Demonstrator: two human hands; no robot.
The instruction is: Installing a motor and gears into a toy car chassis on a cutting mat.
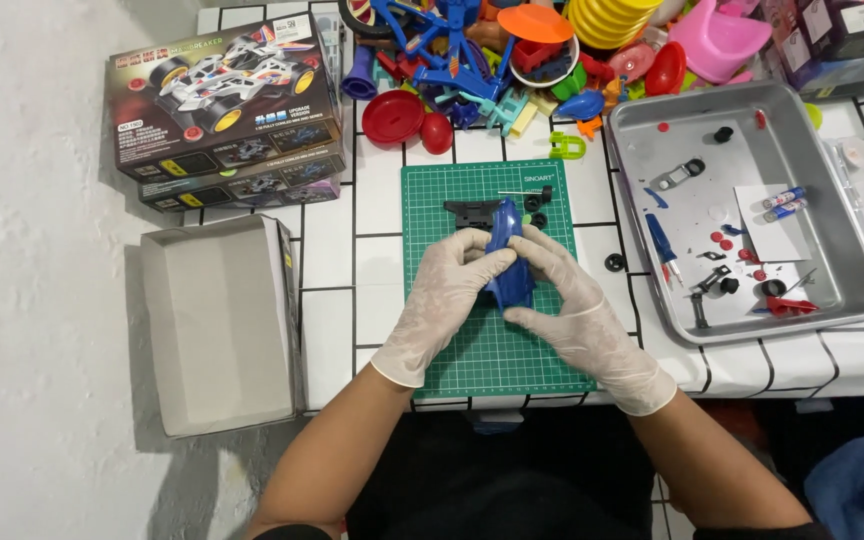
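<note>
The blue car body shell [508, 262] is being held between both gloved hands above the middle of the green cutting mat [472, 350], its long axis running near to far, the far end tilting slightly left. The left hand [444, 295] is closing on the shell's left flank with the thumb lying across it, while the right hand [577, 300] is pinching the right flank and near end; neither hand is nearer. A black chassis part [472, 212] is lying on the mat just beyond the shell's far end.
</note>
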